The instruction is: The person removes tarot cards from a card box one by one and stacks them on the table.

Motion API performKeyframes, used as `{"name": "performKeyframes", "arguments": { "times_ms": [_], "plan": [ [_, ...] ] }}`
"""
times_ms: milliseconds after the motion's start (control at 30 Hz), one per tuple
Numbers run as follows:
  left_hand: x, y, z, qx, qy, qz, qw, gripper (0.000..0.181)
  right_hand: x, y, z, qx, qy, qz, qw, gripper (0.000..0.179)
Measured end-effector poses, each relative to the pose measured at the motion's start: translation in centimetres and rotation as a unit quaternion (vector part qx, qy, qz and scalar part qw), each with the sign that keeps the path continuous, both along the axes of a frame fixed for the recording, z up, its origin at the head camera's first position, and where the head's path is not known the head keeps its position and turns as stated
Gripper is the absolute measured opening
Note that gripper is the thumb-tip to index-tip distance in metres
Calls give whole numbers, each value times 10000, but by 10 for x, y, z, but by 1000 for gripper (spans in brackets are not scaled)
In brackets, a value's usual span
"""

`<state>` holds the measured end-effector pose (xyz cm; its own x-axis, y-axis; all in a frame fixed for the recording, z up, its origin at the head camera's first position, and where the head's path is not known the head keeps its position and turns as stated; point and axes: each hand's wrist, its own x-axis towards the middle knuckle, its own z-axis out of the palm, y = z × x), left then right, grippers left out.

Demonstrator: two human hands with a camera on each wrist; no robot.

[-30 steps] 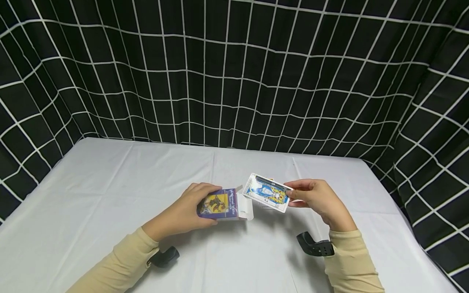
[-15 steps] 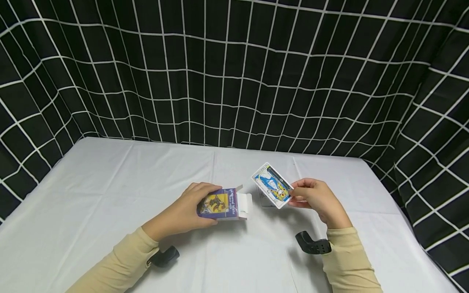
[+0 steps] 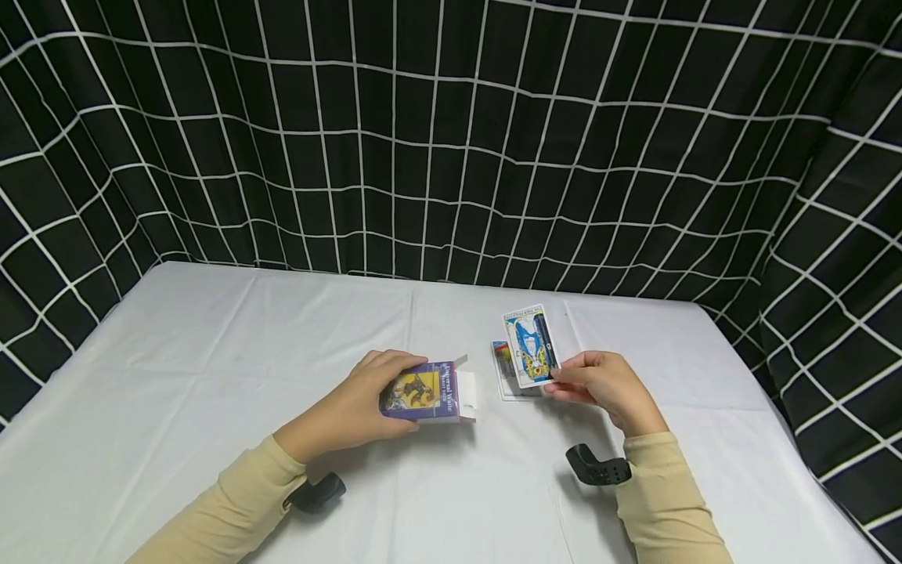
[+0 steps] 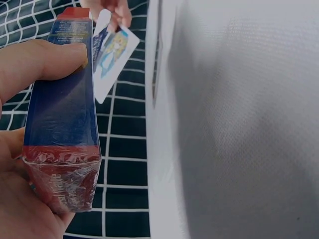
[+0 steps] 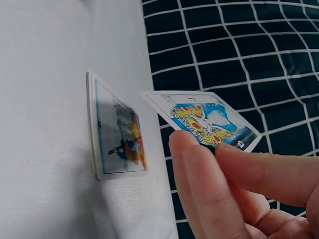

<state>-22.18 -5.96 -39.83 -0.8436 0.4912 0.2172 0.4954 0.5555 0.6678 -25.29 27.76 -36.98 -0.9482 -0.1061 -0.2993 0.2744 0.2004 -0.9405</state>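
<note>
My left hand (image 3: 366,399) grips a purple-blue tarot card box (image 3: 419,392), thumb on one narrow side and fingers on the other. The box's white end flap (image 3: 467,394) is open and points right. In the left wrist view, clear film wraps the red near end of the box (image 4: 65,184). My right hand (image 3: 606,388) pinches a tarot card (image 3: 532,348) by its lower corner, with its blue and yellow picture facing up. Beneath that card, a small stack of tarot cards (image 5: 119,132) lies on the table, its top card face up and partly covered in the head view.
A white cloth covers the table (image 3: 282,329). Black curtains with a white grid (image 3: 451,141) stand behind it and at both sides. Black wrist mounts (image 3: 599,466) project from both sleeves near the cloth.
The card in my right hand has moved away from the box's open end and turned more upright, now over the stack. My left hand and the box have stayed in place.
</note>
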Motion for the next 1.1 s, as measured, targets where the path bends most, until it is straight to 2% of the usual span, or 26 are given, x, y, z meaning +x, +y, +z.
{"name": "performKeyframes", "arguments": {
  "times_ms": [267,467,767,1100],
  "plan": [
    [-1,1,1,22,-59,15,10000,78,-2,1,-2,-229,-30,-104,9997,20],
    [-1,2,1,8,-6,-2,10000,77,-4,0,-7,-506,-89,-98,9986,20],
    [-1,2,2,-12,11,-4,10000,76,-7,-1,-13,-165,-211,67,9996,19],
    [0,1,1,-10,-34,3,10000,78,-10,-1,-26,28,-329,43,9994,30]
  ]
}}
